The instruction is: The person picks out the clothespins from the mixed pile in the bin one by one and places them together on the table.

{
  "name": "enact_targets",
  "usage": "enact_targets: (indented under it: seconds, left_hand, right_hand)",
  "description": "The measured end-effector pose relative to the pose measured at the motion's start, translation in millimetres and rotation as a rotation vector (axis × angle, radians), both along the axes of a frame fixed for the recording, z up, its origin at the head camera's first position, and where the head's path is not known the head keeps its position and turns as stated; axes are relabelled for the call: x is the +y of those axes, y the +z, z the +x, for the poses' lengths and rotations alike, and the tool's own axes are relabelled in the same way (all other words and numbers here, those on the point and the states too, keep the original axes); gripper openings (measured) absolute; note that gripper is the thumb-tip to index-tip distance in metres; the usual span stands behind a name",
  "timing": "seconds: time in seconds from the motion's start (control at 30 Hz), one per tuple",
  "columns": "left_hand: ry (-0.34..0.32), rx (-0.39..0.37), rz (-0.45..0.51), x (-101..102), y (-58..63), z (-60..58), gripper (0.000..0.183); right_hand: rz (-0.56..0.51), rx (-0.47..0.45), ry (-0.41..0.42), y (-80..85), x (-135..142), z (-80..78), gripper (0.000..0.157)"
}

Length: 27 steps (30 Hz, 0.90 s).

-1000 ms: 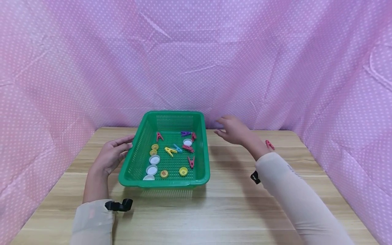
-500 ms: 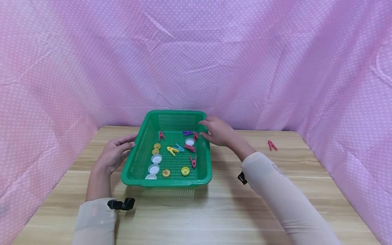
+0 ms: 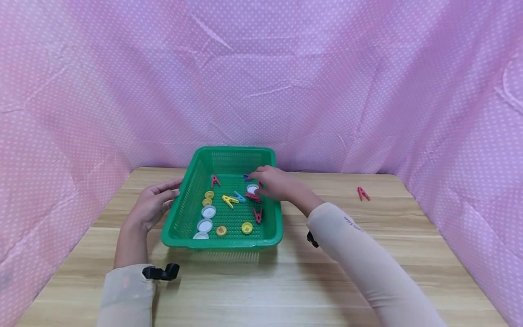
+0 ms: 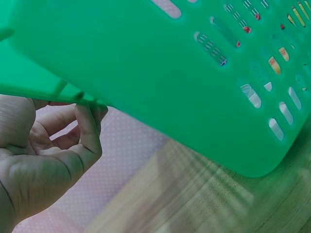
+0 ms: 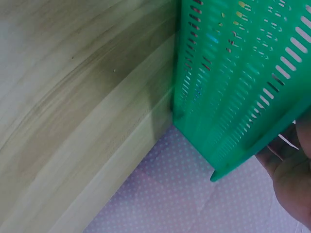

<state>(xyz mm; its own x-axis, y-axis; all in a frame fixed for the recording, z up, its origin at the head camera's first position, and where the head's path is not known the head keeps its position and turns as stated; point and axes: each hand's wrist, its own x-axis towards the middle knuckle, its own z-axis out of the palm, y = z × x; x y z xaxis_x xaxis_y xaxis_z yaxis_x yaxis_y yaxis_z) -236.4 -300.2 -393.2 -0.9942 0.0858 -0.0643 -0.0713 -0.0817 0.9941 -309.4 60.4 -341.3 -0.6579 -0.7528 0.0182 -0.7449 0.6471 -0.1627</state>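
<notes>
white cap [image 3: 252, 187] below the parted thumb and fingers of the nearer right hand [image 3: 274, 183]; left hand [image 3: 150, 205] pinching the rim of the green basket [image 3: 220, 244]

Pink-purple fabric [image 3: 261, 81] with small white dots hangs creased behind and beside a table [image 3: 241, 295] with pale, streaked wood grain.

The right hand [image 3: 274, 182] partly hides a purple plastic clothespin [image 3: 247, 177] at its fingertips (contact is impossible to tell). Right of the left hand [image 3: 151, 206], the near rim of the green perforated plastic basket [image 3: 222, 244] covers part of a round white lid [image 3: 200, 235].
</notes>
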Motion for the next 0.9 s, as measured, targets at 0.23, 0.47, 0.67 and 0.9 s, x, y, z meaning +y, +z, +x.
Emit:
enact_targets:
  seconds: [0.23, 0.47, 0.67, 0.9]
  left_hand:
    - [-0.003, 0.004, 0.007, -1.0, -1.3, -0.1, 0.056]
    - [0.002, 0.001, -0.009, -0.7, -1.8, -1.4, 0.057]
    - [0.005, -0.005, -0.009, -1.0, -2.6, -2.3, 0.057]
    - [0.007, -0.015, -0.021, -1.2, -2.9, -3.5, 0.055]
  right_hand:
    - [0.075, -0.111, 0.011, -5.0, -13.3, -2.9, 0.046]
    - [0.147, -0.175, 0.001, -9.2, -24.8, -7.3, 0.044]
    - [0.198, -0.181, -0.044, -10.6, -34.6, -7.9, 0.045]
    - [0.233, -0.225, -0.068, -15.5, -45.4, -12.0, 0.048]
